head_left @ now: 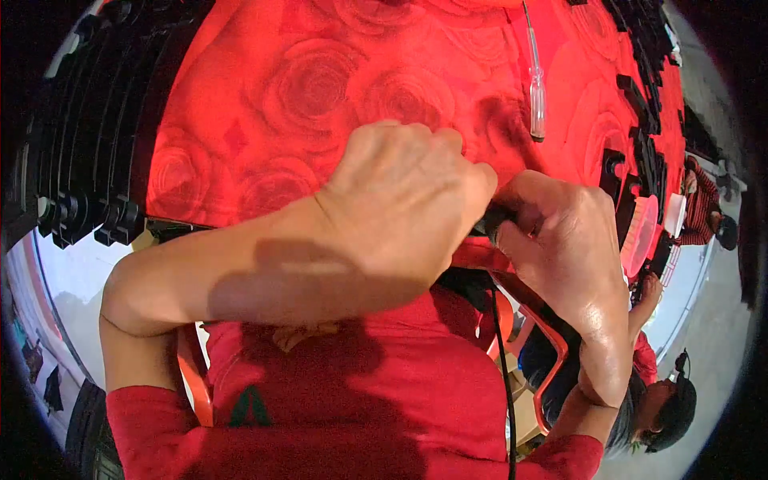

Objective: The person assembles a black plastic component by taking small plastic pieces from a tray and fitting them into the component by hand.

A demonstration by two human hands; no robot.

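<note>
Left hand (408,192) curled, hold unclear, right hand (566,240) around black part (498,219), screwdriver (537,96) beyond on cloth (312,84)

Red rose-patterned tablecloth (312,84), clear-handled screwdriver (538,96), long black parts (104,120)

black piece (498,218): mostly hidden by hands (408,180) (562,236) | screwdriver (537,92): tip cut off, top edge

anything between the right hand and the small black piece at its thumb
Nothing visible: the right hand pinches the black piece directly. The left hand is close on the piece's other side, so how far it extends there is hidden.
</note>
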